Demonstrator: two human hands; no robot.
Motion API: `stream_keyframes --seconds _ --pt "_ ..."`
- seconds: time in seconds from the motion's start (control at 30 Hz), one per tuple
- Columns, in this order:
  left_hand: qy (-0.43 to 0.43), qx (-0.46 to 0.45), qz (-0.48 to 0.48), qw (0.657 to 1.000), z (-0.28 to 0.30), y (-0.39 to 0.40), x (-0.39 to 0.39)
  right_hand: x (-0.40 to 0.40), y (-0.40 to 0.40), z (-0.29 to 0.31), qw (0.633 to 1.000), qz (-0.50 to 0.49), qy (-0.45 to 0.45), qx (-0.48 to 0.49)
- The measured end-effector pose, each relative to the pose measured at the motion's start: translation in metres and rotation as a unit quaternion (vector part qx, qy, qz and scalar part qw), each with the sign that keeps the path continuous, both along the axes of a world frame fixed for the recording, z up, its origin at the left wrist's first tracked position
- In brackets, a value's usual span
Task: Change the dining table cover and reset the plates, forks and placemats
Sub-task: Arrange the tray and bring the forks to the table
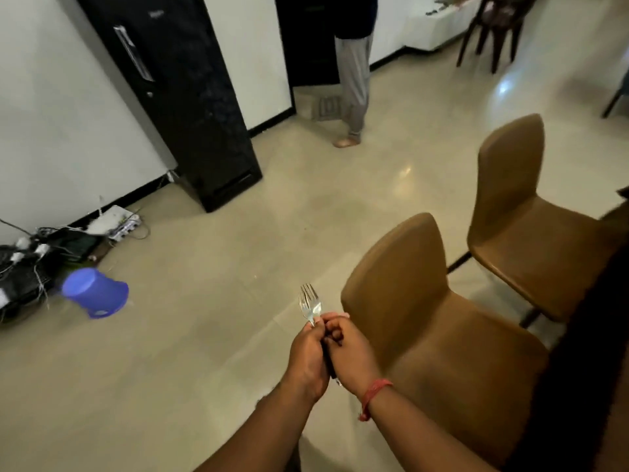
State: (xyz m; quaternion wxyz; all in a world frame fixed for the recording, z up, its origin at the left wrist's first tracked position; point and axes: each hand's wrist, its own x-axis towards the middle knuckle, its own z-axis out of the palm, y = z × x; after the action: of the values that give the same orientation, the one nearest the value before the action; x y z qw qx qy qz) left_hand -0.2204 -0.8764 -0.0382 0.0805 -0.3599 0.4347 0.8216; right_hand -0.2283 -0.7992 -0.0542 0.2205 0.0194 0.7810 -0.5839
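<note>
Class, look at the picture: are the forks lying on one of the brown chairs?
No. The forks are held up over the floor in both hands, left hand and right hand, beside the nearer brown chair.

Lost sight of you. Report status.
Both hands, left and right, gripping forks, tines up. Table edge at right. Two brown chairs between.

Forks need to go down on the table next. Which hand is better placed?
Right, probably. Both hands grip the forks, but the right hand is on the side of the brown chairs and the dark table edge. The left hand would have to cross over.
</note>
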Motion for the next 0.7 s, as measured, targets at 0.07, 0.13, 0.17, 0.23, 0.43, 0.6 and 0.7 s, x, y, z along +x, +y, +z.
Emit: stream_keyframes --seconds 0.07,0.13,0.17,0.23,0.43,0.6,0.7 --pt "0.014 0.006 0.017 1.0 -0.01 -0.053 -0.03 -0.034 -0.056 -0.006 1.0 0.012 0.004 0.018" --pt "0.014 0.007 0.019 1.0 -0.006 -0.092 -0.053 -0.056 -0.093 -0.007 1.0 0.012 -0.005 0.024" --pt "0.013 0.003 0.025 1.0 -0.005 -0.12 -0.068 -0.072 -0.121 -0.009 1.0 0.014 -0.008 0.018" --pt "0.003 -0.005 0.05 0.999 -0.005 -0.185 -0.095 -0.099 -0.187 -0.012 0.999 0.033 -0.026 0.008" --pt "-0.025 -0.038 0.067 0.997 0.001 -0.302 -0.161 -0.16 -0.299 0.006 0.996 0.067 -0.049 -0.008" --pt "-0.026 -0.044 0.035 0.998 -0.008 -0.325 -0.239 -0.238 -0.325 -0.004 0.997 0.057 -0.06 0.002" --pt "-0.037 -0.077 -0.002 0.996 -0.007 -0.332 -0.291 -0.286 -0.334 -0.014 0.997 0.034 -0.065 0.002"
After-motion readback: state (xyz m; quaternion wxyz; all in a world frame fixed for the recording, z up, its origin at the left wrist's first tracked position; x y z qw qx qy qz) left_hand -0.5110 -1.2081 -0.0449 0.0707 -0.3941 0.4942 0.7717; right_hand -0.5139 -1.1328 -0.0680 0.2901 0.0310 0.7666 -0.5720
